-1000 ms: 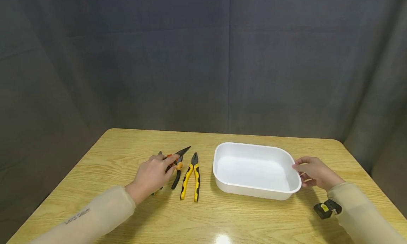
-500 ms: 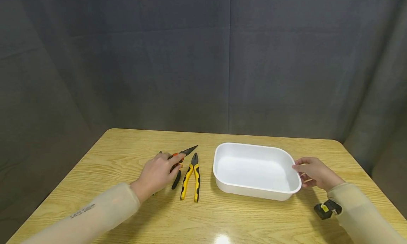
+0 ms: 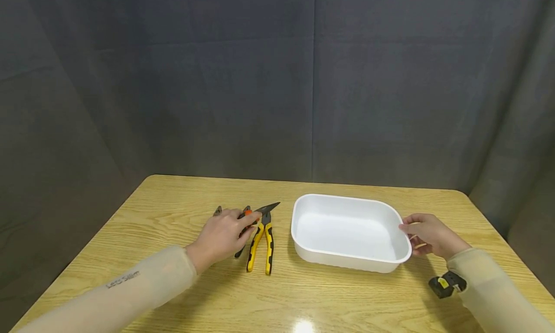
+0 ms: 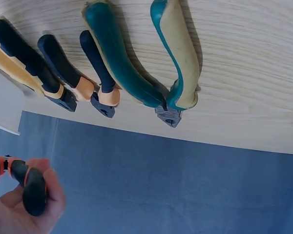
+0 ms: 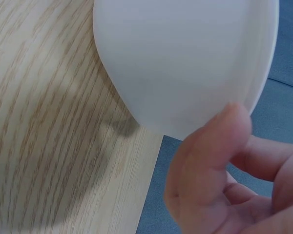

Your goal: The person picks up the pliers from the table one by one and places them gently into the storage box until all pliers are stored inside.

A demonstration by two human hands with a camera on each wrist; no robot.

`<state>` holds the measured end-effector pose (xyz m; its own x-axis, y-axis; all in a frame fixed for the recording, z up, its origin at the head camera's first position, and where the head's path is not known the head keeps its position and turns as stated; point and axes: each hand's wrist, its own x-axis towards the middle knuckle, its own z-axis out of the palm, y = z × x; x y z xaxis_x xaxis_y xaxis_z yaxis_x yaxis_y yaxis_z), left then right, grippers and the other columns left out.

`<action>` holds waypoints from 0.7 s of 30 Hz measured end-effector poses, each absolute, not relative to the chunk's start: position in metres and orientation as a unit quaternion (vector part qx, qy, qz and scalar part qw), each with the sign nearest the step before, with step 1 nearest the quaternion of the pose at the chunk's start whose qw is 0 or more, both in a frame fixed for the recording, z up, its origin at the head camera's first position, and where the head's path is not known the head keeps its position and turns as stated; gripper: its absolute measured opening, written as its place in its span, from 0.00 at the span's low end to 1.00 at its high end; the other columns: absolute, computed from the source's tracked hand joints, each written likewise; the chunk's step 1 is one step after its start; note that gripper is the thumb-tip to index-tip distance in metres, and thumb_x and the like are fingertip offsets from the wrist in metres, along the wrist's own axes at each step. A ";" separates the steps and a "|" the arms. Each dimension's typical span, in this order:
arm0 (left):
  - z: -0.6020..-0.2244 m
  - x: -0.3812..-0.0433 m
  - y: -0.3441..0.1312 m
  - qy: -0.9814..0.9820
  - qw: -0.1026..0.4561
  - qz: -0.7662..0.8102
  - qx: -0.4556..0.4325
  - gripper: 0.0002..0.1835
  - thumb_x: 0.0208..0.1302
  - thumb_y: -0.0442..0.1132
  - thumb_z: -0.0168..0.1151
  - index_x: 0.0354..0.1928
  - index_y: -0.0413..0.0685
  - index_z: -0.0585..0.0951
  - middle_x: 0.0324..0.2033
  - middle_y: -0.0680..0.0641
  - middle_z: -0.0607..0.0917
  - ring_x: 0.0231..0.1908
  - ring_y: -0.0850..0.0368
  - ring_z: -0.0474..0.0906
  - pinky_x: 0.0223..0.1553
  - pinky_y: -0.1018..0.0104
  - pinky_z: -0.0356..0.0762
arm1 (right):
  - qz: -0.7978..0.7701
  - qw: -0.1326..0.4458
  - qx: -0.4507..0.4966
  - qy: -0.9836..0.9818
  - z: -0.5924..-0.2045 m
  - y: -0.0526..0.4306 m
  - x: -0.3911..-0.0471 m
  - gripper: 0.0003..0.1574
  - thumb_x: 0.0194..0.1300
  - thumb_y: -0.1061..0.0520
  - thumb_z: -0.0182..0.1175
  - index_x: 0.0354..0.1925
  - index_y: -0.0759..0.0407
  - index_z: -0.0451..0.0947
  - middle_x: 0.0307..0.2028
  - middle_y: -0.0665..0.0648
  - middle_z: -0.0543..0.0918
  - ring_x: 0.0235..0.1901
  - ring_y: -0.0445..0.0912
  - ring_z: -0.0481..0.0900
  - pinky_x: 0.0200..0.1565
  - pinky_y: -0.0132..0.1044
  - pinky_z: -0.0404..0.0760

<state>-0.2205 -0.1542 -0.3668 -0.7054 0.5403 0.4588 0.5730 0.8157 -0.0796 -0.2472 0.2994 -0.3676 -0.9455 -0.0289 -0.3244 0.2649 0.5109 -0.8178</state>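
Note:
My left hand (image 3: pixel 223 234) holds long-nose pliers (image 3: pixel 270 207) with black and orange handles. Their dark tapered tip points right, overlapping the head of yellow-and-black pliers (image 3: pixel 269 251) in the head view. In the left wrist view, a curved handle (image 4: pixel 35 192) of the held pliers shows against the fingers. Pliers with black and orange grips (image 4: pixel 95 53) and green-and-beige pliers (image 4: pixel 119 61) lie on the table, mostly behind that hand in the head view. My right hand (image 3: pixel 429 234) pinches the right end of a white plastic tray (image 3: pixel 347 262), its thumb at the rim (image 5: pixel 268 63).
The light wood table (image 3: pixel 277 304) has rounded far corners, with a dark grey curtain (image 3: pixel 217 92) hanging behind it. A small black device (image 3: pixel 441 287) is on the right wrist. The tray stands right of the yellow-and-black pliers.
My left hand has moved right with the long-nose pliers, their tip passing over the head of the yellow-and-black pliers. The right hand and the tray stay in place.

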 end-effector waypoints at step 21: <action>-0.365 -0.233 -0.132 -0.886 0.248 0.018 -0.391 0.17 0.64 0.44 0.65 0.55 0.56 0.82 0.31 0.44 0.81 0.27 0.54 0.75 0.18 0.68 0.72 | -0.484 0.152 0.067 0.859 -0.368 0.300 -0.248 0.22 0.73 0.60 0.51 0.55 0.78 0.63 0.30 0.57 0.76 0.26 0.47 0.75 0.28 0.39 0.80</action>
<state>-0.2329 -0.1323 -0.3652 -0.5714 0.7019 0.4253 0.6842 0.6936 -0.2254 -0.2479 0.3002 -0.3677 -0.9446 -0.0327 -0.3267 0.2624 0.5228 -0.8111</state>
